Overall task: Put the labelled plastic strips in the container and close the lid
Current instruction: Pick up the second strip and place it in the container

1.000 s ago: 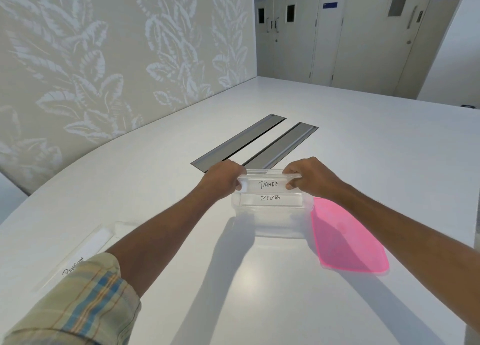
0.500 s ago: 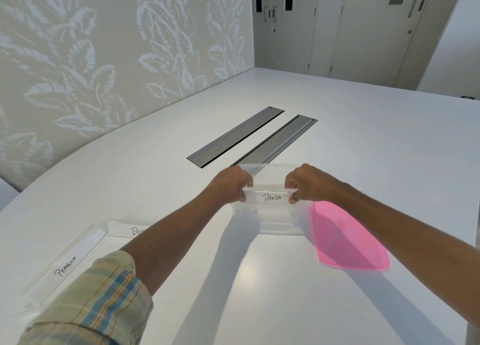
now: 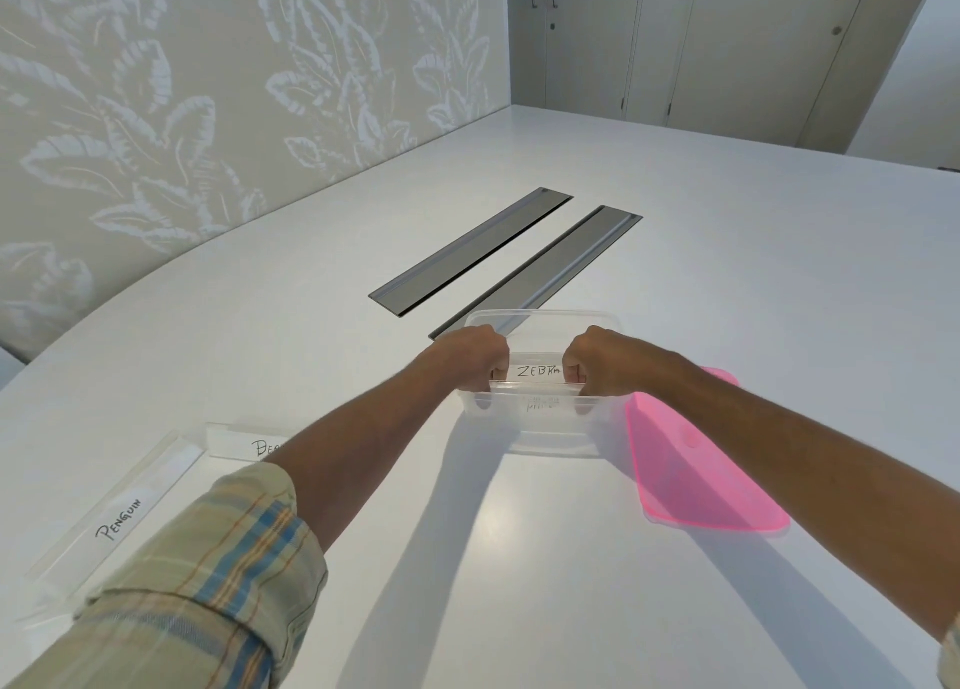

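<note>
A clear plastic container [image 3: 543,318] stands open on the white table. Both hands reach into it from the near side. My left hand [image 3: 470,358] and my right hand [image 3: 597,358] each pinch one end of the strip labelled PANDA [image 3: 540,404], which shows blurred through the near wall, low inside. A strip labelled ZEBRA [image 3: 537,371] lies in the container between my hands. The pink lid [image 3: 701,480] lies flat just right of the container, under my right forearm. Two more strips lie at the left: PENGUIN [image 3: 119,519] and one reading BE… [image 3: 249,447], partly hidden by my left forearm.
Two long grey slots [image 3: 470,252] [image 3: 540,273] are set into the table [image 3: 727,273] just behind the container. A leaf-patterned wall [image 3: 208,91] runs along the table's left edge. Doors stand at the far end.
My hands have gone down with the PANDA strip, from above the rim to inside the container near its front wall. The ZEBRA label now shows between my hands.
</note>
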`<state>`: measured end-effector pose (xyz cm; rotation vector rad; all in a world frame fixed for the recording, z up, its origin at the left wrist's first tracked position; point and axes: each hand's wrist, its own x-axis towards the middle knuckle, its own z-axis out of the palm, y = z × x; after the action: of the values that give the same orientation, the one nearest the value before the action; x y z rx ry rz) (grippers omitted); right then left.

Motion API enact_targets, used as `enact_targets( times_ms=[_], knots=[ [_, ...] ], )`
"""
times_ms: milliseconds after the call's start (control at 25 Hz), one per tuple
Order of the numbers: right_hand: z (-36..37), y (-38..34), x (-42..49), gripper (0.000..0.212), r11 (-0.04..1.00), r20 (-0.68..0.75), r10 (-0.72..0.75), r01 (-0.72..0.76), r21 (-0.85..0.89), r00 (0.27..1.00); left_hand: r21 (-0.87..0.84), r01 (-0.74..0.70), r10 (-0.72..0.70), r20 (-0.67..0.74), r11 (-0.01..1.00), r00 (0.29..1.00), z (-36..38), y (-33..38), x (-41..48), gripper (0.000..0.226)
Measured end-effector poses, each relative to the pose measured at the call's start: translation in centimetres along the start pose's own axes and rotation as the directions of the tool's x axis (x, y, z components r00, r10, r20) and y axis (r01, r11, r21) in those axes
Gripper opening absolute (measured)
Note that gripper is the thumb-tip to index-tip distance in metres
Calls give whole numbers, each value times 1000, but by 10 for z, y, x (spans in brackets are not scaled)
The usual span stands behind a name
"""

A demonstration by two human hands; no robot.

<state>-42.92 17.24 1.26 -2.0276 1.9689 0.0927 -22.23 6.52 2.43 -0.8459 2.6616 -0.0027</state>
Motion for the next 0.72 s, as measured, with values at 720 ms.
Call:
enact_targets(
  times_ms=[720],
  knots=[
    [-3,-7,-1,33,999,-124,36,-34,17,992,-171,-20,2,-108,985,994,-12,-11,-1,38]
  ],
)
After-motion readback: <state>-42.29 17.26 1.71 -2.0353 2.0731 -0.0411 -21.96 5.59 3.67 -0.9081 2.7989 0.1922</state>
